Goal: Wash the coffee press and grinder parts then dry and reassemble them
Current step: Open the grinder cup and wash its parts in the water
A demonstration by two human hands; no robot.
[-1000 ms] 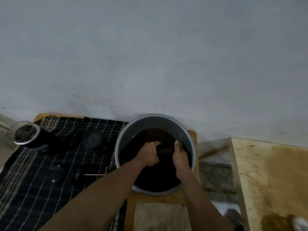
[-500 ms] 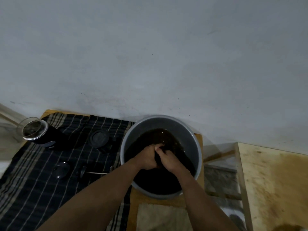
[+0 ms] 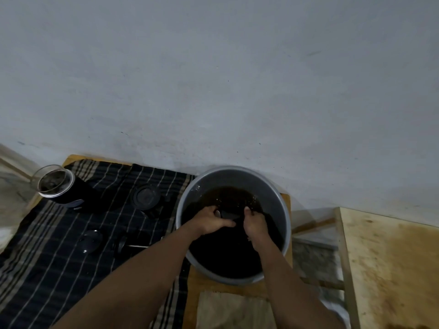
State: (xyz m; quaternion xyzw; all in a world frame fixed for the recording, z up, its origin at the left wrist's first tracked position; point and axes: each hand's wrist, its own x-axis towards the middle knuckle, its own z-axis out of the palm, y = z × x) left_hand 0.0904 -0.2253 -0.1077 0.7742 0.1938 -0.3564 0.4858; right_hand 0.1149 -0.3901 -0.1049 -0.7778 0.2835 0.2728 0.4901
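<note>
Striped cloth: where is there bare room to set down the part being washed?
Bare cloth lies front-left, nearer than the clear lid and plunger piece. The stained wooden board right of the basin is also free. Crowded: the far cloth around the round lid and glass press, and the basin, filled by the left hand and right hand gripping a dark part.

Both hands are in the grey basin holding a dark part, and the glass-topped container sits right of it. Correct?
No: the head view shows the glass-topped container left of the grey basin. The left hand and right hand do hold the dark part.
</note>
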